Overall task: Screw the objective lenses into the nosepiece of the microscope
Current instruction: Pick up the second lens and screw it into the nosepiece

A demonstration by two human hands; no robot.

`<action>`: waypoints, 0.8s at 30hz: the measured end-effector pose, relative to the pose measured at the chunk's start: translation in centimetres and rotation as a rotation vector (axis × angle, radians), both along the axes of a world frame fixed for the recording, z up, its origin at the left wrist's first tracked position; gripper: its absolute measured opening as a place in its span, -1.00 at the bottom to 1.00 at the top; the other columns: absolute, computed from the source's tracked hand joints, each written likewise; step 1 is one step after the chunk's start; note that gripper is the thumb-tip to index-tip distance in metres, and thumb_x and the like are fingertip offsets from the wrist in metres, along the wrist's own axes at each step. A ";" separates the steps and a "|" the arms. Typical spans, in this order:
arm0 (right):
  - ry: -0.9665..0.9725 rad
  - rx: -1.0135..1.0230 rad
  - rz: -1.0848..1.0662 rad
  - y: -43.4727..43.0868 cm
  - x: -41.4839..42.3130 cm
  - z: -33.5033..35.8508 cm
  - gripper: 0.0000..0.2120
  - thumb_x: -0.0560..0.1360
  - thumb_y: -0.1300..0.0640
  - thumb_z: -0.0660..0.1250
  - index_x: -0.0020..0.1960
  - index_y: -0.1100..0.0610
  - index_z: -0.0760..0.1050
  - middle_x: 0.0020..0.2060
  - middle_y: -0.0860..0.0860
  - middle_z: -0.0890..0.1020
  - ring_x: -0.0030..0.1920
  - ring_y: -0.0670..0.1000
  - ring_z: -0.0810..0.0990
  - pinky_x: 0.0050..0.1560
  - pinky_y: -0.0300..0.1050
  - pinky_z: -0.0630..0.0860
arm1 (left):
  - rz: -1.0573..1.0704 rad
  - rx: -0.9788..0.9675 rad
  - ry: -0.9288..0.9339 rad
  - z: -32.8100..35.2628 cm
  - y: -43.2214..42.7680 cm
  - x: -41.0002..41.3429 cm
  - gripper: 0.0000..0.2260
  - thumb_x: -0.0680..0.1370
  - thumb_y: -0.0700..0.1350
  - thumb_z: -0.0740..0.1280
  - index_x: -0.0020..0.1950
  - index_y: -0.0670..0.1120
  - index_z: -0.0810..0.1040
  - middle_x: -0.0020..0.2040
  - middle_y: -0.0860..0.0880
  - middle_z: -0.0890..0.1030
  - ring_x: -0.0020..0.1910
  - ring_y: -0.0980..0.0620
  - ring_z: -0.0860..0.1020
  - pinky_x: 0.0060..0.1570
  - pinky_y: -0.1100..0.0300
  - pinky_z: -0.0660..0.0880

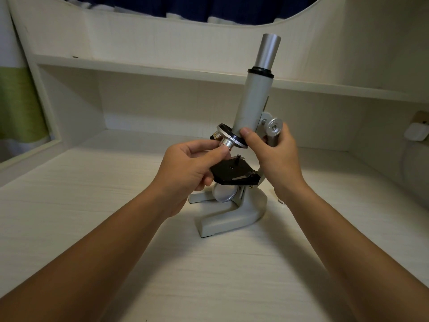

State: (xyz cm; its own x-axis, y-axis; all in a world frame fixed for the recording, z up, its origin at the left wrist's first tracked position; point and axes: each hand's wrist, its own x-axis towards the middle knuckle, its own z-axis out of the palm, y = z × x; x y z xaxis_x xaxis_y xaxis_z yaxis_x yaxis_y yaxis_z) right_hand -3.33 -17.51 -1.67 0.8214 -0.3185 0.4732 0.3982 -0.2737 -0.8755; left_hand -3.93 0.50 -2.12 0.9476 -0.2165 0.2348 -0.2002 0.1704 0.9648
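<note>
A grey microscope [249, 101] stands upright on the white desk [69, 217], its tube leaning slightly right. The round nosepiece [228, 133] sits under the tube, above the black stage [234, 173]. A silver objective lens [227, 143] hangs from the nosepiece's front, pinched between thumb and fingers of my left hand [192, 168]. Another objective [217, 136] with a gold band shows at the nosepiece's left side. My right hand [276, 156] grips the microscope arm beside the nosepiece, thumb pressed at the tube's base, just under the silver focus knob [275, 127].
A white shelf [139, 68] runs across the back above the desk. A white adapter [416, 132] is plugged in at the right wall. A small silver item [281, 201] lies on the desk behind my right wrist. A round mirror [225, 194] sits under the stage.
</note>
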 end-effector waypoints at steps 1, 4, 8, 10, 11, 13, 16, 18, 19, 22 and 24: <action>0.001 -0.001 -0.002 0.0 0.0 0.0 -0.44 0.21 -0.36 0.49 0.08 -0.10 0.52 0.15 0.16 0.70 0.03 0.05 0.66 0.10 -0.10 0.59 | -0.012 0.006 0.014 0.0 -0.1 0.0 -0.79 0.54 0.01 0.40 0.08 -0.08 0.68 -0.08 -0.08 0.76 -0.60 0.11 0.38 -0.59 0.34 0.30; -0.004 -0.003 -0.006 0.0 0.0 0.0 -0.40 0.21 -0.36 0.49 0.12 -0.06 0.53 0.17 0.18 0.70 0.18 0.18 0.67 0.22 0.08 0.61 | -0.083 0.011 0.052 0.1 -0.3 -0.1 -0.74 0.63 0.03 0.27 0.11 -0.09 0.67 -0.02 -0.08 0.76 -0.62 0.09 0.40 -0.61 0.33 0.27; -0.012 -0.007 -0.002 0.0 0.0 -0.1 -0.46 0.21 -0.37 0.49 0.07 -0.11 0.51 0.16 0.16 0.69 0.19 0.19 0.65 0.21 0.09 0.61 | -0.078 0.009 0.016 0.0 -0.1 -0.1 -0.80 0.60 -0.02 0.33 0.07 -0.09 0.68 -0.05 -0.08 0.76 -0.60 0.11 0.39 -0.59 0.34 0.30; -0.011 -0.011 0.002 0.0 0.0 -0.1 -0.47 0.22 -0.36 0.49 0.08 -0.12 0.51 0.16 0.17 0.69 0.19 0.20 0.65 0.21 0.08 0.62 | -0.033 0.000 -0.011 0.0 0.1 -0.1 -0.81 0.51 -0.04 0.44 0.07 -0.09 0.68 -0.09 -0.08 0.76 -0.57 0.11 0.37 -0.56 0.35 0.34; -0.009 -0.012 0.002 0.0 0.0 0.0 -0.46 0.23 -0.36 0.49 0.09 -0.12 0.51 0.16 0.17 0.69 0.20 0.20 0.65 0.22 0.09 0.62 | -0.013 -0.004 -0.014 0.0 0.1 0.0 -0.78 0.49 -0.05 0.47 0.09 -0.10 0.68 -0.10 -0.09 0.76 -0.56 0.10 0.37 -0.56 0.34 0.34; -0.006 -0.007 -0.005 0.0 0.0 0.0 -0.40 0.23 -0.36 0.49 0.13 -0.05 0.53 0.17 0.20 0.69 0.20 0.22 0.65 0.23 0.14 0.61 | -0.013 -0.001 -0.004 0.1 0.1 -0.1 -0.75 0.49 -0.02 0.46 0.11 -0.09 0.67 -0.10 -0.08 0.76 -0.57 0.10 0.37 -0.58 0.34 0.32; -0.002 0.002 -0.017 0.1 -0.1 0.0 -0.31 0.21 -0.35 0.49 0.17 0.06 0.54 0.17 0.23 0.68 0.20 0.24 0.65 0.23 0.16 0.60 | -0.084 0.010 0.031 0.2 -0.1 -0.3 -0.75 0.60 0.04 0.31 0.12 -0.08 0.66 -0.04 -0.06 0.76 -0.62 0.09 0.40 -0.60 0.34 0.24; 0.003 -0.001 -0.020 0.1 -0.1 0.0 -0.33 0.21 -0.36 0.49 0.16 0.03 0.55 0.17 0.21 0.69 0.19 0.22 0.65 0.23 0.14 0.60 | -0.094 0.015 0.041 0.2 -0.2 -0.3 -0.74 0.64 0.01 0.25 0.13 -0.09 0.65 -0.02 -0.05 0.76 -0.63 0.09 0.41 -0.58 0.33 0.21; 0.004 -0.004 -0.020 0.1 -0.1 0.0 -0.35 0.21 -0.36 0.49 0.15 0.00 0.54 0.17 0.20 0.69 0.19 0.21 0.65 0.23 0.14 0.60 | -0.088 0.019 0.032 0.2 -0.2 -0.3 -0.76 0.64 0.00 0.26 0.13 -0.10 0.65 -0.03 -0.05 0.76 -0.64 0.09 0.41 -0.57 0.32 0.22; 0.006 -0.005 -0.012 0.1 -0.1 0.0 -0.36 0.21 -0.36 0.49 0.16 -0.02 0.54 0.18 0.19 0.69 0.21 0.21 0.65 0.26 0.16 0.60 | -0.051 0.004 -0.006 0.1 0.0 -0.2 -0.83 0.55 -0.05 0.40 0.08 -0.08 0.67 -0.07 -0.08 0.76 -0.61 0.11 0.38 -0.58 0.34 0.30; 0.009 -0.012 -0.011 0.1 -0.1 0.0 -0.33 0.22 -0.36 0.49 0.18 0.00 0.54 0.18 0.18 0.69 0.21 0.21 0.66 0.25 0.15 0.60 | -0.030 -0.005 -0.011 0.0 0.1 -0.1 -0.80 0.48 -0.06 0.47 0.08 -0.06 0.67 -0.09 -0.09 0.76 -0.58 0.11 0.38 -0.58 0.34 0.32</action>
